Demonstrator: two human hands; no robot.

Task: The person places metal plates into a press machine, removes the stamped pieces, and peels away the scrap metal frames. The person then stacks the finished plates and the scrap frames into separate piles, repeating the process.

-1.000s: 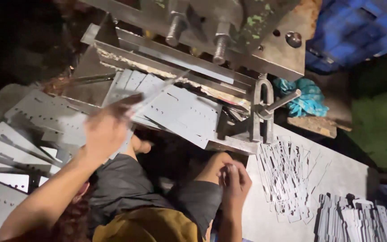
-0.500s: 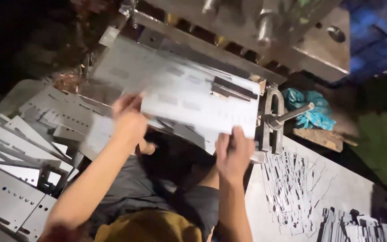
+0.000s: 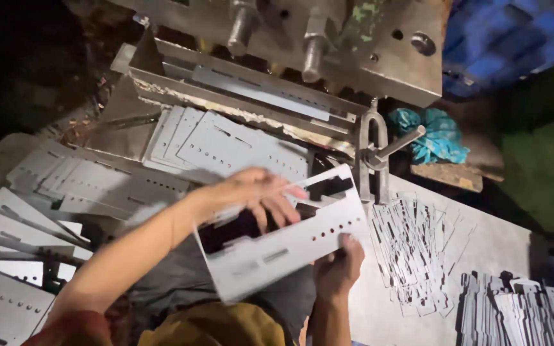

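1. Head camera, looking down: I see both of my bare hands on one punched sheet-metal plate (image 3: 290,247), a pale grey blank with a large rectangular cutout and rows of small round holes, held tilted over my lap at the six o'clock middle of the frame.
2. My left hand (image 3: 258,192) comes in from eight o'clock and lies across the plate's upper edge, its fingers (image 3: 276,206) spread apart and curled down through the dark cutout, gripping the metal.
3. My right hand (image 3: 338,266) rises from six o'clock and pinches the plate's lower right edge, thumb on the face, the other fingers hidden behind the sheet.
4. At twelve o'clock stands the press machine (image 3: 328,51), a heavy steel block with two round guide posts, and under it a long die bed (image 3: 251,96) carrying a narrow perforated strip.
5. Just below the bed, at eleven o'clock from the held plate, lies a fanned stack of similar plates (image 3: 226,144), apart from the one in my hands.
6. More grey blanks (image 3: 27,218) are heaped loosely at nine o'clock, overlapping one another.
7. At three o'clock a flat metal table (image 3: 501,250) bears a scatter of thin punched-out offcuts (image 3: 411,250); at five o'clock, upright strips (image 3: 514,307) stand packed together.
8. A crumpled teal cloth (image 3: 440,134) sits at two o'clock, beside a steel clamp bracket (image 3: 373,150).
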